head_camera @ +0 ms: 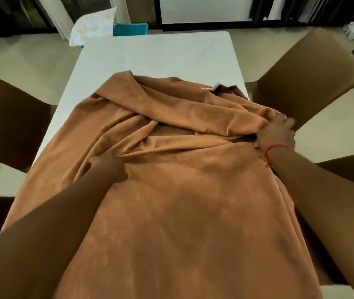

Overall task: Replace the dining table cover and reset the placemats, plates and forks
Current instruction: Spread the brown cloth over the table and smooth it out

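One brown cover (171, 190) spread over the near half of one white bench (156, 55), bunched in folds toward the middle and right edge; far half bare. Two hands on it: left hand (109, 167) at the cloth's middle, grip closed, pinching a fold; right hand (277, 134) at the right edge, grip clutching bunched cloth. Three brown chairs visible in full: one (9, 117) at the left edge, two (305, 78) at the right.

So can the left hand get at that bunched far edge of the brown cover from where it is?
Probably yes. The left hand rests on the brown cover, and only loose folds lie between it and the bunched far edge. Nothing stands in the way; the right hand grips folds off to the side.
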